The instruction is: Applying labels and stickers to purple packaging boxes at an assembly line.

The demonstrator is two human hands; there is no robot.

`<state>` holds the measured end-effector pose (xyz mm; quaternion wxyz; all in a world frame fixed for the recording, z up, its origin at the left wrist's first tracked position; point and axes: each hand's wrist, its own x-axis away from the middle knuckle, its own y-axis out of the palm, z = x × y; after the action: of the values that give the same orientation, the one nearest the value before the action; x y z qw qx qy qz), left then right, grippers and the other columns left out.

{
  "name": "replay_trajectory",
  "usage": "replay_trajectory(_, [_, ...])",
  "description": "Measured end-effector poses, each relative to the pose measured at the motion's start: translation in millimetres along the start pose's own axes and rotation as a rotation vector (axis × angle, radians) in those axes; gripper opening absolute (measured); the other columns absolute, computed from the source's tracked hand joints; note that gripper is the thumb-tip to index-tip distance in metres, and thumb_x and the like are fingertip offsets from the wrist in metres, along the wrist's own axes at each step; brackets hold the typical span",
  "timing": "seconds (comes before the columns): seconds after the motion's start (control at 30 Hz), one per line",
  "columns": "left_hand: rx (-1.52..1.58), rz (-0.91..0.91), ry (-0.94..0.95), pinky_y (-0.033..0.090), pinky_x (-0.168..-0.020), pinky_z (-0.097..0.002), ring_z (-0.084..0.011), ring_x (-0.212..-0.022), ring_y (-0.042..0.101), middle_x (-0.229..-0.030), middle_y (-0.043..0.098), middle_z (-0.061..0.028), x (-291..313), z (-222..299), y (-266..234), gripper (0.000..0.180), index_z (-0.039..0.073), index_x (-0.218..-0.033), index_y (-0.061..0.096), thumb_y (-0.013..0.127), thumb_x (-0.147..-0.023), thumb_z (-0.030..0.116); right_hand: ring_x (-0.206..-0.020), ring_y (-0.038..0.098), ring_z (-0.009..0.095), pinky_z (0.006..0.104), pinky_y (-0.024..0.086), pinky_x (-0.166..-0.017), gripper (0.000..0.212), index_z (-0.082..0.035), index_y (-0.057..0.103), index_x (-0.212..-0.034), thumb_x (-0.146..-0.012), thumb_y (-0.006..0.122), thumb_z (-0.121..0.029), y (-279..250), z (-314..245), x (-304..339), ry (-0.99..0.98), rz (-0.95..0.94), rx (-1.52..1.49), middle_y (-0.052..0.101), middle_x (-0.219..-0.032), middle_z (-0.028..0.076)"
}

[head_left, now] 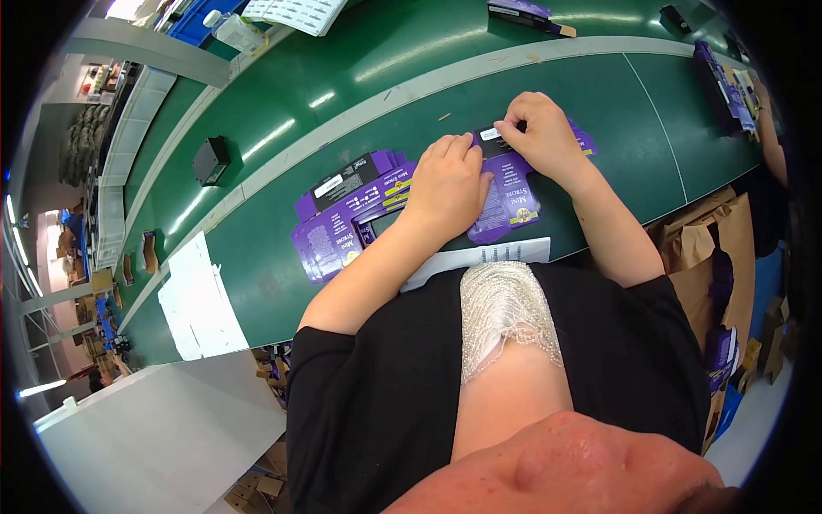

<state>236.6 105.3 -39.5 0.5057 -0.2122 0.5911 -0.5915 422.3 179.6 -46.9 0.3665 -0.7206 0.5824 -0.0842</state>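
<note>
A flat purple and black carton blank (505, 199) lies on the green table before me, with a small white label (490, 134) on its black panel. My left hand (449, 184) rests on the blank's left part, its fingers laid over the cardboard and the thumb apart. My right hand (544, 137) is at the label's right end, with thumb and forefinger closed together; what is between them, if anything, is too small to make out. Left of my left hand lie several similar flat cartons (325, 244), the top one bearing a white label. My left forearm partly covers them.
A strip sheet of printed labels (505, 251) lies at the table's near edge. White paper sheets (201, 300) are at left. A black box (211, 161) stands on the far surface beyond a pale rail (411, 92). At far right, another person's arm (771, 128) reaches toward purple cartons (721, 90).
</note>
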Motion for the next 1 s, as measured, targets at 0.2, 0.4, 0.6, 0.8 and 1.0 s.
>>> replay_trajectory(0.2, [-0.004,-0.023,0.005,0.048,-0.095,-0.039,-0.0325,-0.105,0.059,-0.114,0.063,-0.0163,-6.5,3.1,-2.2,0.037,-0.002,-0.114,0.065,0.069,-0.086,0.022,-0.082,0.057,0.022,0.0314,0.048,-0.074,0.014,-0.002,0.064,-0.071,-0.082,0.071,-0.008,0.9,0.8,0.5,-0.009,-0.001,0.014,0.064,-0.084,0.006])
replay_trajectory(0.4, [-0.061,-0.063,0.02,0.045,-0.09,-0.0391,-0.0315,-0.099,0.054,-0.11,0.057,-0.0151,-12.1,6.7,-0.8,0.043,-0.001,-0.122,0.063,0.067,-0.087,0.024,-0.083,0.057,0.023,0.0318,0.049,-0.075,0.006,-0.002,0.066,-0.078,-0.08,0.07,-0.007,-3.4,2.9,2.7,-0.183,0.05,0.239,0.063,-0.091,0.007])
replay_trajectory(0.6, [-0.102,-0.007,0.091,0.045,-0.086,-0.039,-0.0308,-0.097,0.053,-0.109,0.056,-0.0154,-16.8,7.6,3.2,0.045,0.002,-0.125,0.063,0.068,-0.087,0.025,-0.095,0.06,0.027,0.0354,0.053,-0.085,0.018,-0.003,0.071,-0.095,-0.08,0.069,-0.012,-29.7,-5.6,17.9,-0.048,0.011,0.424,0.065,-0.105,0.01])
replay_trajectory(0.8, [-0.06,-0.039,0.056,0.045,-0.084,-0.0392,-0.0303,-0.098,0.053,-0.109,0.056,-0.015,-26.3,12.4,7.7,0.043,0.007,-0.127,0.063,0.068,-0.088,0.025,-0.109,0.057,0.029,0.0364,0.05,-0.094,0.038,-0.001,0.068,-0.112,-0.076,0.073,-0.01,-52.7,13.4,20.9,-0.199,-0.107,0.357,0.064,-0.116,0.011])
replay_trajectory(1.0, [-0.121,-0.095,0.001,0.046,-0.085,-0.0396,-0.0303,-0.097,0.053,-0.111,0.056,-0.014,-36.0,20.9,1.7,0.04,0.011,-0.126,0.065,0.067,-0.089,0.025,-0.116,0.054,0.029,0.0363,0.046,-0.103,0.061,-0.003,0.061,-0.126,-0.068,0.079,-0.009,-70.9,8.9,20.6,-0.209,-0.276,0.315,0.064,-0.123,0.01])
